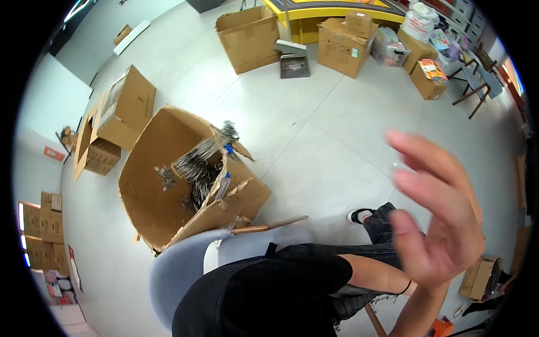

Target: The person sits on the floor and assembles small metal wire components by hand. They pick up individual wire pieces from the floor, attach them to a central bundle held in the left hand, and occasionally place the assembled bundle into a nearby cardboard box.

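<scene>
My right hand (441, 213) is raised at the right, smeared by motion. Its fingers are curved and apart, with nothing between them. My left arm (376, 273), banded in black at the wrist, passes behind the right forearm, which hides the left hand. To the left of my body a large cardboard box (137, 174) with torn flaps stands tilted. Bundles of thin silvery wire pieces (202, 157) lie across its torn edge, some with blue bits on them. More dark metal pieces (202, 191) lie inside. Neither visible arm touches the box.
A blue-grey chair (174, 275) is under me. Brown boxes stand at the left (128, 109) and by a yellow table (303, 28). A lidded clear bin (390, 50) and another chair (480, 81) are at the far right. An open carton (477, 279) sits behind my right hand.
</scene>
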A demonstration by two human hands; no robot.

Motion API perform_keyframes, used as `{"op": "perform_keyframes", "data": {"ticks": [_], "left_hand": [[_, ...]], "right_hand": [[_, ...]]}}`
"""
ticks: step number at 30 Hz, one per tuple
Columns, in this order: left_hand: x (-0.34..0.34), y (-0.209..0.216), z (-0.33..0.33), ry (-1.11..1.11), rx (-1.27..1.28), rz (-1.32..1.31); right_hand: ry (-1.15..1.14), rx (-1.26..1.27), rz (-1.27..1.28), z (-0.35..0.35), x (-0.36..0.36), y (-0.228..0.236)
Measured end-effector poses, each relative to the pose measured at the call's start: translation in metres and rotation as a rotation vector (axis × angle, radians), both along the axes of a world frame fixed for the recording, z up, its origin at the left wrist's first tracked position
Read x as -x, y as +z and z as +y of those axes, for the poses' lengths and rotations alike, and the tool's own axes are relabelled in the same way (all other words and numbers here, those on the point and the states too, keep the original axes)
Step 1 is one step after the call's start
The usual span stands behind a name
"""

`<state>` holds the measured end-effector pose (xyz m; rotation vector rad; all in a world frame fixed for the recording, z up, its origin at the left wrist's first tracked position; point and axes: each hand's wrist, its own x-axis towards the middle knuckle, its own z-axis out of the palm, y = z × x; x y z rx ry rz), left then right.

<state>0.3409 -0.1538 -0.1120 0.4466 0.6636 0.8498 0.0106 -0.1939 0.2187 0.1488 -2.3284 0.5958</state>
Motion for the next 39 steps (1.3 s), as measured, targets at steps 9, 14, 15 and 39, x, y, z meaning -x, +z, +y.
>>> {"op": "perform_keyframes", "data": {"ticks": [9, 14, 15, 39], "left_hand": [[-0.016, 0.009, -0.010, 0.003, -0.018, 0.015], [-0.063, -0.007, -0.016, -0.047, -0.019, -0.113], [-0.047, -0.006, -0.027, -0.014, -0.147, -0.080], [0.060, 0.062, -0.013, -0.308, -0.117, 0.004]], "right_hand": [[-1.164, 0.881, 0.272, 0.007, -0.267, -0.168], [-1.626, 0.724, 0.271, -0.069, -0.362, -0.163], [-1.657, 0.704, 0.302, -0.085, -0.380, -0.167], [-2.638, -0.037, -0.712, -0.267, -0.572, -0.123]]}}
